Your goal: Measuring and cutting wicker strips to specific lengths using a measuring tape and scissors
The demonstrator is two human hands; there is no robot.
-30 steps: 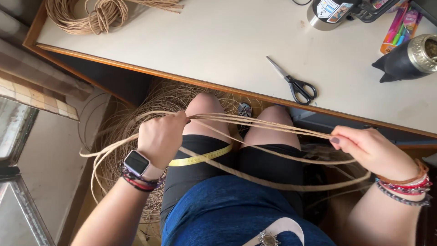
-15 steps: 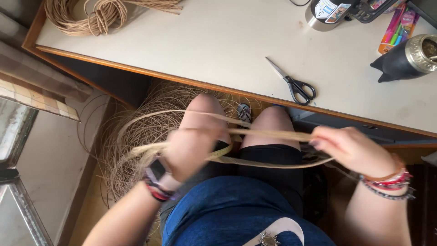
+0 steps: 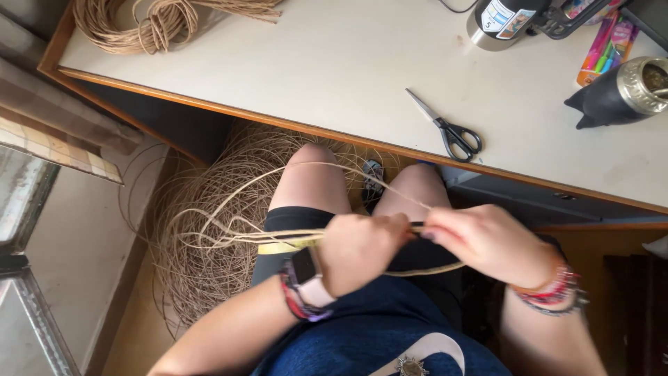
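Note:
Over my lap, my left hand (image 3: 362,247) and my right hand (image 3: 487,240) are close together, both closed on a bundle of thin tan cane strands (image 3: 243,233). The strands run left from my left fist in long loops and drop toward a big tangled pile of cane (image 3: 202,230) on the floor by my knees. A yellow strip (image 3: 285,244) lies across my thigh under the strands. My left wrist carries a watch and bracelets, my right wrist several bracelets.
A white desk (image 3: 313,63) with a wooden edge stands ahead. On it lie black-handled scissors (image 3: 449,129), a coil of cane (image 3: 149,24) at the far left, a metal tumbler (image 3: 504,21), coloured pens (image 3: 605,45) and a dark gourd cup (image 3: 619,97).
My hands were spread wide apart with the strands stretched between them; they have come together at the middle of my lap, gathering the strands into a tighter bundle.

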